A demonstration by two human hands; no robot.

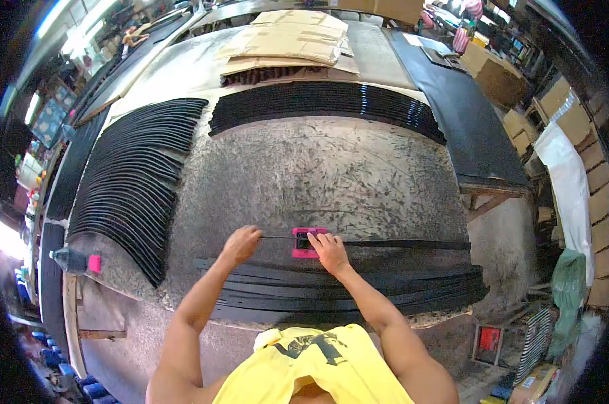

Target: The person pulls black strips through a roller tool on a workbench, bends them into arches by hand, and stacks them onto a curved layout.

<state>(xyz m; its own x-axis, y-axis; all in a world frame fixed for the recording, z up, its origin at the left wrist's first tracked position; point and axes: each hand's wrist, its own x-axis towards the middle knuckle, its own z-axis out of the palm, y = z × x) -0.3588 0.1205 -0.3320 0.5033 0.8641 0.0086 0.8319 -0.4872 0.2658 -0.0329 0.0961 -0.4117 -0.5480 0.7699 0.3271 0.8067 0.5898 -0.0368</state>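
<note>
Near the front middle of the worktable, a bright pink frame-like tool [296, 252] with a dark centre sits on the surface. My right hand [331, 253] rests on its right side, fingers closed over it. A narrow black strip [405, 245] enters the tool from the right and comes out thin on the left. My left hand [242, 245] pinches that thin end, a short way left of the tool. Closer to my body lies a pile of loose flat black strips [298, 289].
Black strips lie in rows at the left [133, 175] and back [318, 104] of the worktable [318, 175]. Flattened cardboard [291, 40] is stacked behind. A dark bottle [69, 259] and a small pink block [94, 263] stand at the left corner. Another person [131, 42] is far left.
</note>
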